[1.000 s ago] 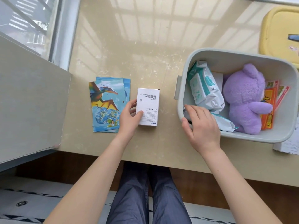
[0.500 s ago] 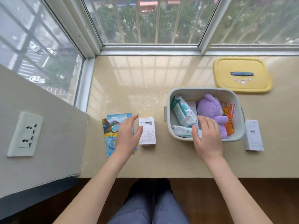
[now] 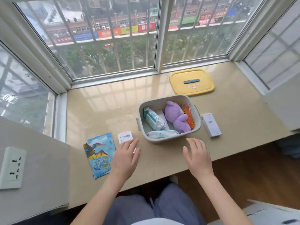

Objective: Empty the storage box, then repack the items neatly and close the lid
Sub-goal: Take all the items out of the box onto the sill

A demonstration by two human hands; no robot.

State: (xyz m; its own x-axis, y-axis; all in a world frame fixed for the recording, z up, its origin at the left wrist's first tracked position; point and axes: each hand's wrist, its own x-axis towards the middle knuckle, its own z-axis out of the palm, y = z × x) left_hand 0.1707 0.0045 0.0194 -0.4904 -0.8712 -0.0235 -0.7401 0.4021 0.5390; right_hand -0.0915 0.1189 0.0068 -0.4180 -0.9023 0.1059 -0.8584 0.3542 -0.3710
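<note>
**A:** What are the hands doing?

**B:** Both are flat and hold nothing. The left hand (image 3: pixel 125 157), lower centre of the frame, lays straight fingers over the near end of a small white box (image 3: pixel 124 136). I cannot tell whether they press it or hover just above. The right hand (image 3: pixel 197 157), a little right of centre, is spread and relaxed above the ledge (image 3: pixel 103 114). It is just below the storage box (image 3: pixel 162 141) and not touching it.

**A:** Where is that storage box?

**B:** It sits in the centre of the frame, open, on the pale window ledge. Its yellow lid (image 3: pixel 191 82) lies well apart, above it, near the glass.

**A:** Which step is this?

**B:** Emptying, I judge, and only partly done. Some dinosaur booklets (image 3: pixel 99 155) lie left of the small white box, and a white carton (image 3: pixel 211 125) lies just right of the storage box. Inside are two wipes packs (image 3: pixel 154 119), a purple plush toy (image 3: pixel 176 117) and orange packets (image 3: pixel 188 116). The next move probably calls for the right hand to reach over the near rim. The nearer wipes pack, which lies along that rim, is the easiest to lift out.

**A:** Anything unclear?

**B:** The left hand covers the lower part of the small white box. Something white shows between the wipes and the toy, but I cannot tell what it is. The floor of the storage box is hidden. The print on the carton is too small to read.
</note>
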